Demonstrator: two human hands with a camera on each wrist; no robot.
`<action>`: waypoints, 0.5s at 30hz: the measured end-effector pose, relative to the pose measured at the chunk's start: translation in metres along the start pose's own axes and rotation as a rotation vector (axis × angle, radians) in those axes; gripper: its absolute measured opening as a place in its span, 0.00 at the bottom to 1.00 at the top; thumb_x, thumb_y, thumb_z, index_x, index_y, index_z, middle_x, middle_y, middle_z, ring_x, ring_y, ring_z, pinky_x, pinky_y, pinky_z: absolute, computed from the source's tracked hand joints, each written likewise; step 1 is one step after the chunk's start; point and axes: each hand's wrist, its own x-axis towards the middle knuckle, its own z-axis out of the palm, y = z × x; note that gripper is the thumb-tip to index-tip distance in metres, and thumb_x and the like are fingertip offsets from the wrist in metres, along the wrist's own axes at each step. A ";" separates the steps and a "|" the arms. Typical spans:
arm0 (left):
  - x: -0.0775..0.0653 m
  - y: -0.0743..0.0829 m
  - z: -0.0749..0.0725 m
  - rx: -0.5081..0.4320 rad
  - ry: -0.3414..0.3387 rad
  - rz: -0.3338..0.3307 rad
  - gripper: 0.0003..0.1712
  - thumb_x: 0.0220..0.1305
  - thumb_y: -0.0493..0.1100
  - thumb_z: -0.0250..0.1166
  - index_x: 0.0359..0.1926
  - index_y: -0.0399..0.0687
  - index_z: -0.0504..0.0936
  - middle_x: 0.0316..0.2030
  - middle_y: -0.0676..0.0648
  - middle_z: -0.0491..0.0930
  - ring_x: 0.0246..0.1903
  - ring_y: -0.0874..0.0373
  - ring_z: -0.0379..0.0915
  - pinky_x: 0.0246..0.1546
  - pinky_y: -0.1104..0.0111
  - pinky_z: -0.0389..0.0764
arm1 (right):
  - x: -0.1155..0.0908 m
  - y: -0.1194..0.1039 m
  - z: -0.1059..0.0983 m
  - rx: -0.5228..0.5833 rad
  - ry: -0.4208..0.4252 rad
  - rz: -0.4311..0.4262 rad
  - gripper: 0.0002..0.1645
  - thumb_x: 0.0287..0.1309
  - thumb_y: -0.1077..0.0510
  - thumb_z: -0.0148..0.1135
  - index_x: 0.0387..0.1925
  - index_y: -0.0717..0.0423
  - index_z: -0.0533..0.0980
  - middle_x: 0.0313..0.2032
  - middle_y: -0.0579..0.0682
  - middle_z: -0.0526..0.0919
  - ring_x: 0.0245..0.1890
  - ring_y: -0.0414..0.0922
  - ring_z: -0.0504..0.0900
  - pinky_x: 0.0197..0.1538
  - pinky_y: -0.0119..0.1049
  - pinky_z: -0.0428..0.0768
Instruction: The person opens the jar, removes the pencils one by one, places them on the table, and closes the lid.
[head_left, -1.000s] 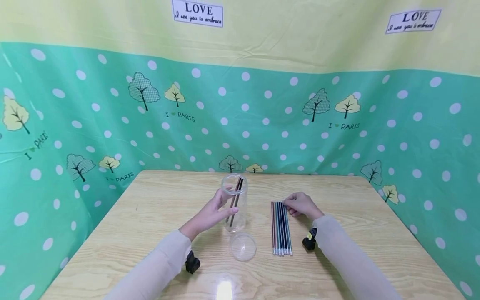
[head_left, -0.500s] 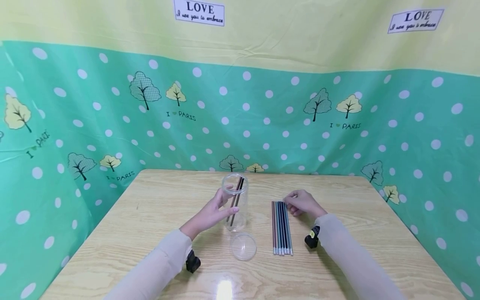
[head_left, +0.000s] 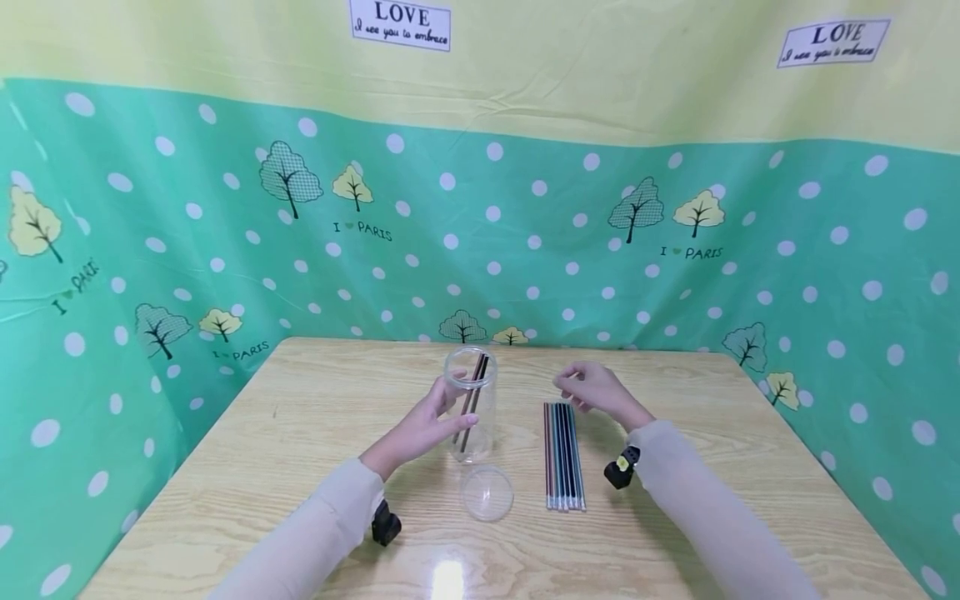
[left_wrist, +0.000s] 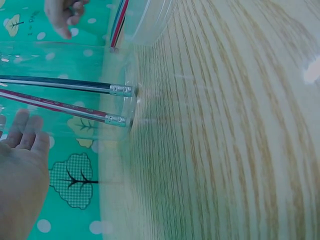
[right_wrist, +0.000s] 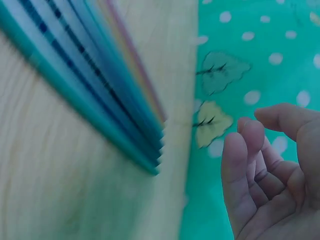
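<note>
A clear jar (head_left: pixel 483 421) stands upright on the table with its mouth uncovered. Two pencils, one dark (left_wrist: pixel 75 84) and one red (left_wrist: pixel 65 106), lean inside it, eraser ends down at the bottom. My left hand (head_left: pixel 423 422) grips the jar from the left, thumb in front and fingers behind. To the right lies a flat row of several pencils (head_left: pixel 562 454), side by side with erasers toward me. Just above their far ends hovers my right hand (head_left: pixel 596 389), fingers loosely bent; in the right wrist view nothing shows between thumb and fingertips.
A round clear lid (head_left: pixel 487 493) lies on the wooden table (head_left: pixel 315 492) in front of the jar. Behind the table hangs a green and yellow curtain (head_left: pixel 405 275). Each wrist carries a small black camera (head_left: pixel 386 523).
My right hand has lifted off the right side of the pencil row and shifted slightly left and away. The left hand and jar have stayed in place.
</note>
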 end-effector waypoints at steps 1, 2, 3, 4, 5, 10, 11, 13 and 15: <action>0.000 0.000 0.000 0.001 -0.001 -0.002 0.47 0.70 0.47 0.66 0.79 0.50 0.47 0.74 0.37 0.57 0.73 0.38 0.51 0.70 0.44 0.53 | 0.000 -0.005 0.001 -0.008 -0.002 -0.017 0.17 0.70 0.53 0.59 0.50 0.64 0.77 0.38 0.63 0.82 0.32 0.56 0.83 0.36 0.47 0.86; 0.000 0.000 0.000 0.004 0.000 -0.003 0.47 0.69 0.48 0.66 0.78 0.50 0.48 0.74 0.38 0.57 0.73 0.38 0.51 0.71 0.44 0.53 | -0.001 -0.009 0.002 -0.021 -0.001 -0.034 0.17 0.70 0.53 0.60 0.49 0.63 0.77 0.37 0.63 0.83 0.32 0.56 0.83 0.36 0.48 0.86; 0.000 -0.001 -0.001 0.006 0.000 -0.004 0.46 0.69 0.49 0.66 0.78 0.51 0.49 0.74 0.38 0.57 0.73 0.38 0.51 0.71 0.44 0.53 | -0.001 -0.014 0.003 -0.031 0.000 -0.054 0.17 0.70 0.53 0.60 0.49 0.63 0.78 0.37 0.63 0.83 0.32 0.56 0.83 0.36 0.48 0.86; 0.000 -0.001 -0.001 0.006 0.000 -0.006 0.46 0.69 0.50 0.66 0.78 0.51 0.49 0.74 0.38 0.57 0.73 0.38 0.51 0.71 0.45 0.53 | -0.002 -0.018 0.003 -0.042 0.000 -0.075 0.16 0.70 0.53 0.60 0.49 0.63 0.78 0.37 0.62 0.83 0.32 0.56 0.83 0.36 0.49 0.86; 0.000 -0.001 -0.001 0.005 0.002 -0.009 0.45 0.69 0.51 0.66 0.77 0.52 0.50 0.74 0.38 0.57 0.73 0.38 0.51 0.71 0.45 0.53 | -0.003 -0.023 0.004 -0.049 0.001 -0.093 0.16 0.70 0.53 0.60 0.49 0.62 0.78 0.36 0.61 0.83 0.31 0.55 0.83 0.36 0.50 0.86; -0.001 0.001 0.000 0.000 0.007 -0.022 0.45 0.68 0.54 0.66 0.77 0.55 0.51 0.74 0.40 0.57 0.73 0.39 0.51 0.71 0.47 0.54 | -0.007 -0.043 0.006 -0.068 -0.012 -0.159 0.15 0.70 0.52 0.61 0.47 0.60 0.79 0.32 0.53 0.83 0.31 0.56 0.83 0.35 0.49 0.86; -0.001 0.001 0.000 0.002 0.008 -0.027 0.45 0.68 0.54 0.67 0.77 0.56 0.51 0.74 0.40 0.57 0.73 0.40 0.52 0.71 0.47 0.55 | -0.008 -0.047 0.006 -0.069 -0.017 -0.167 0.15 0.70 0.51 0.61 0.47 0.59 0.80 0.32 0.52 0.83 0.32 0.56 0.83 0.34 0.47 0.86; -0.001 0.001 0.000 0.002 0.008 -0.036 0.46 0.67 0.55 0.67 0.77 0.56 0.51 0.74 0.41 0.58 0.73 0.41 0.52 0.71 0.48 0.55 | -0.009 -0.055 0.007 -0.067 -0.025 -0.186 0.15 0.70 0.51 0.61 0.47 0.58 0.80 0.32 0.52 0.83 0.32 0.57 0.83 0.32 0.43 0.86; -0.001 0.001 0.000 0.002 0.008 -0.040 0.46 0.67 0.55 0.67 0.77 0.56 0.52 0.74 0.41 0.58 0.73 0.41 0.53 0.71 0.49 0.55 | -0.011 -0.064 0.008 -0.063 -0.026 -0.205 0.14 0.70 0.51 0.61 0.47 0.58 0.80 0.34 0.52 0.83 0.32 0.55 0.84 0.32 0.41 0.86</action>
